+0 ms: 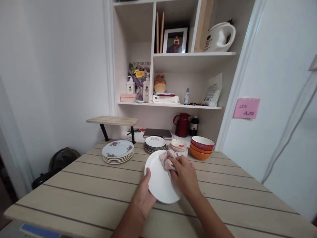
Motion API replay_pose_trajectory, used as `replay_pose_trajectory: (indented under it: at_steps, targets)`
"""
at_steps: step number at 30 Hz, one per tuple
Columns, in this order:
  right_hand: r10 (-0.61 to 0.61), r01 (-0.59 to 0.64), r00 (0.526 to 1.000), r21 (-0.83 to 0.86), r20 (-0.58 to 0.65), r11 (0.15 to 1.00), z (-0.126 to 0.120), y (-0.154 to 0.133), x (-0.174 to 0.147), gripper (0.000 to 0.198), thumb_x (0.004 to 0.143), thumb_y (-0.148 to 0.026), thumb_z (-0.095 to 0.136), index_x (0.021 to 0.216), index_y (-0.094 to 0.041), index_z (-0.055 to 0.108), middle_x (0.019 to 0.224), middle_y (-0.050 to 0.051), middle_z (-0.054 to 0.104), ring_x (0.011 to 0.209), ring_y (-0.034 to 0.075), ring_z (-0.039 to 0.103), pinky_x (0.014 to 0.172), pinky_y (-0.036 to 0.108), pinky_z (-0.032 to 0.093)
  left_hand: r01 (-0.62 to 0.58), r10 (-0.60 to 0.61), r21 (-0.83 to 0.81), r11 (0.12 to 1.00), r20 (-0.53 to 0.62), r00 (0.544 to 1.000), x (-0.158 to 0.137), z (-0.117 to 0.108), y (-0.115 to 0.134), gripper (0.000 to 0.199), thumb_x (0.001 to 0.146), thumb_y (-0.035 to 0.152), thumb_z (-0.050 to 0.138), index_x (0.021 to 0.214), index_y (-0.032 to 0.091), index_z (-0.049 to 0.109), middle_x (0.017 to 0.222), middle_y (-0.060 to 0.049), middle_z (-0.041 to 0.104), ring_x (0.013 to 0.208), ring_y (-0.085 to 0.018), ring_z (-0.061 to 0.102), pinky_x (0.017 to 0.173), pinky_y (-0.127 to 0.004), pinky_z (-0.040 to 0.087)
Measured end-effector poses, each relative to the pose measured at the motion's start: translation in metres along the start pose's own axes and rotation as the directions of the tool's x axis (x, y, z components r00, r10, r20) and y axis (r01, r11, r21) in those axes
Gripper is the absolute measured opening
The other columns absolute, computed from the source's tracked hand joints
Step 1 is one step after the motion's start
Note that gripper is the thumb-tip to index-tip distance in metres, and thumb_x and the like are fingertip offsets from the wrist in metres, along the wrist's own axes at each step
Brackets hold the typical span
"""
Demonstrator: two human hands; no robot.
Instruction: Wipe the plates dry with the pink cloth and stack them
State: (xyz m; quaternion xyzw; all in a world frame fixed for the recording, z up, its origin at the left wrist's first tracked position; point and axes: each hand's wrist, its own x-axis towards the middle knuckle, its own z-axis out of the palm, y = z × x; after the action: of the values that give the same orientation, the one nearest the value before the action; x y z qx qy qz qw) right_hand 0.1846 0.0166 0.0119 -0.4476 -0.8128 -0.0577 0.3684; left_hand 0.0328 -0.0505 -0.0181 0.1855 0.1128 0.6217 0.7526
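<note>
A plain white plate (159, 183) is held tilted above the slatted table. My left hand (144, 193) grips its left edge, with the thumb over the rim and the other fingers hidden underneath. In my right hand (184, 173) is a bunched pale pink cloth (167, 160), pressed against the plate's upper right part. Just behind the plate stand a stack of dark-rimmed plates (155, 142) and a stack of small dishes (178, 145), the top one pink with a red pattern.
Flowered plates (118, 149) are stacked at left on the slatted table (99, 188). Red and orange bowls (201, 147) are piled at right. Behind are a small wooden riser (112, 120), a red jug (182, 125), a dark bottle (194, 126) and a filled white shelf (188, 54).
</note>
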Motion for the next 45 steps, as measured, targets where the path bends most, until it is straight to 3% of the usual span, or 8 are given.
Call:
replay_pose_trajectory:
  at_steps: [6, 11, 18, 22, 29, 35, 39, 45]
  targets:
    - [-0.116, 0.106, 0.981, 0.074, 0.154, 0.992, 0.002, -0.025, -0.011, 0.036, 0.073, -0.014, 0.053, 0.105, -0.023, 0.066, 0.096, 0.007, 0.056, 0.088, 0.022, 0.048, 0.076, 0.034, 0.033, -0.175, 0.175, -0.01, 0.985, 0.102, 0.979, 0.009, -0.017, 0.014, 0.053, 0.093, 0.05, 0.039, 0.117, 0.011, 0.066, 0.115, -0.015, 0.069, 0.126, -0.026, 0.051, 0.115, -0.043, 0.025]
    - [-0.282, 0.257, 0.937, 0.138, 0.208, 0.956, 0.009, -0.053, -0.017, 0.038, 0.075, -0.011, 0.054, 0.108, -0.027, 0.064, 0.1, 0.005, 0.055, 0.091, 0.021, 0.047, 0.078, 0.033, 0.031, -0.104, 0.105, -0.02, 0.994, 0.055, 0.993, 0.008, -0.01, 0.01, 0.041, 0.095, 0.04, 0.043, 0.105, 0.012, 0.071, 0.107, -0.013, 0.073, 0.121, -0.024, 0.056, 0.113, -0.041, 0.028]
    - [-0.053, 0.052, 0.997, 0.021, 0.049, 0.998, 0.005, -0.013, -0.001, 0.043, 0.08, -0.012, 0.054, 0.115, -0.035, 0.063, 0.104, 0.005, 0.056, 0.096, 0.023, 0.049, 0.082, 0.036, 0.03, 0.075, -0.075, 0.027, 0.997, 0.024, 0.997, 0.005, -0.003, -0.007, 0.048, 0.091, 0.043, 0.05, 0.128, 0.013, 0.058, 0.117, -0.015, 0.069, 0.123, -0.028, 0.054, 0.111, -0.046, 0.031]
    - [0.064, -0.065, 0.998, -0.074, -0.007, 0.995, -0.002, 0.007, 0.0, 0.039, 0.077, -0.012, 0.054, 0.108, -0.032, 0.067, 0.103, 0.006, 0.055, 0.094, 0.024, 0.049, 0.08, 0.037, 0.031, -0.027, 0.027, 0.01, 1.0, 0.042, 0.999, 0.006, -0.014, 0.002, 0.053, 0.091, 0.046, 0.047, 0.132, 0.012, 0.054, 0.121, -0.016, 0.065, 0.127, -0.028, 0.051, 0.114, -0.047, 0.026]
    - [-0.115, 0.101, 0.978, 0.085, 0.175, 0.991, 0.002, -0.035, -0.015, 0.031, 0.075, -0.015, 0.053, 0.104, -0.022, 0.064, 0.098, 0.007, 0.055, 0.091, 0.022, 0.05, 0.074, 0.031, 0.035, -0.232, 0.243, -0.084, 0.969, 0.169, 0.955, 0.012, -0.039, 0.023, 0.055, 0.093, 0.052, 0.037, 0.13, 0.016, 0.058, 0.125, -0.014, 0.063, 0.131, -0.025, 0.046, 0.117, -0.043, 0.02]
    - [-0.22, 0.178, 0.942, 0.177, 0.255, 0.968, 0.009, -0.057, -0.021, 0.038, 0.073, -0.012, 0.052, 0.106, -0.028, 0.063, 0.1, 0.005, 0.054, 0.087, 0.021, 0.049, 0.074, 0.031, 0.034, -0.177, 0.177, -0.012, 0.984, -0.006, 0.984, 0.008, -0.019, 0.012, 0.042, 0.092, 0.042, 0.048, 0.109, 0.01, 0.069, 0.11, -0.015, 0.072, 0.114, -0.025, 0.061, 0.11, -0.04, 0.036]
    - [-0.171, 0.147, 0.969, 0.14, 0.18, 0.979, 0.006, -0.044, -0.012, 0.042, 0.075, -0.012, 0.051, 0.111, -0.03, 0.063, 0.101, 0.005, 0.055, 0.092, 0.022, 0.049, 0.079, 0.035, 0.032, -0.054, 0.056, 0.052, 0.997, -0.024, 0.998, 0.007, -0.008, -0.002, 0.041, 0.088, 0.039, 0.058, 0.119, 0.014, 0.063, 0.111, -0.013, 0.071, 0.111, -0.026, 0.063, 0.104, -0.041, 0.042]
    - [0.003, -0.006, 0.998, 0.043, 0.068, 0.999, -0.002, -0.007, -0.002, 0.044, 0.078, -0.013, 0.051, 0.117, -0.03, 0.062, 0.103, 0.007, 0.055, 0.097, 0.024, 0.05, 0.082, 0.037, 0.032, -0.054, 0.061, 0.102, 0.993, -0.06, 0.996, 0.002, -0.004, -0.004, 0.051, 0.088, 0.033, 0.059, 0.135, 0.015, 0.05, 0.115, -0.014, 0.07, 0.114, -0.028, 0.061, 0.106, -0.046, 0.039]
